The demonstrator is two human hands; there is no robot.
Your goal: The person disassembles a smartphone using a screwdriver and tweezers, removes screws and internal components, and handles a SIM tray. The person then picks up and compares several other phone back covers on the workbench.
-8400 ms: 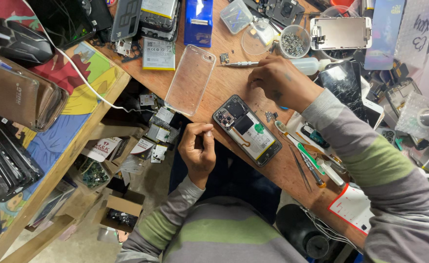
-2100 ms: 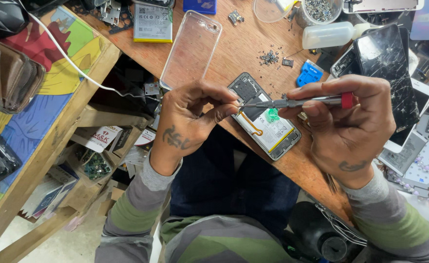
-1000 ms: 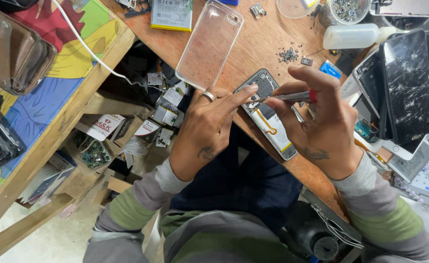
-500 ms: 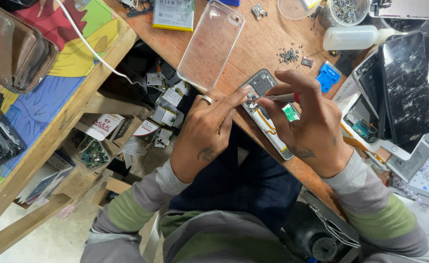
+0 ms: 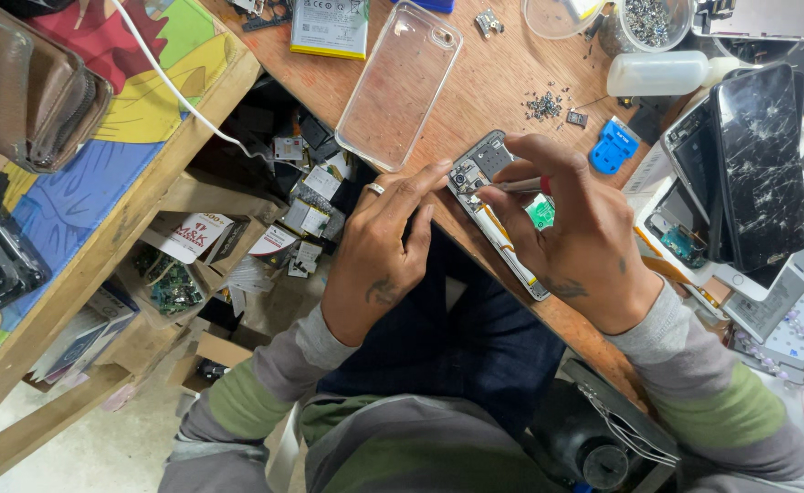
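An opened phone (image 5: 486,187) with its back off lies at the near edge of the wooden workbench (image 5: 502,64). My left hand (image 5: 385,246), a ring on one finger, steadies the phone's upper left corner with its fingertips. My right hand (image 5: 577,239) covers the phone's middle and grips a thin metal screwdriver (image 5: 517,185) whose tip points at the camera end of the phone. A green part shows on the phone between my right fingers.
A clear phone case (image 5: 400,84) lies just beyond the phone. Loose screws (image 5: 542,106), a blue plastic tool (image 5: 613,146), a white bottle (image 5: 662,73) and cracked phones (image 5: 756,164) crowd the right. A brown pouch (image 5: 27,91) sits left; boxes of parts (image 5: 237,246) below.
Both hands have settled lower onto the phone. The screwdriver, earlier held level above it, now points its tip down at the phone's top end.
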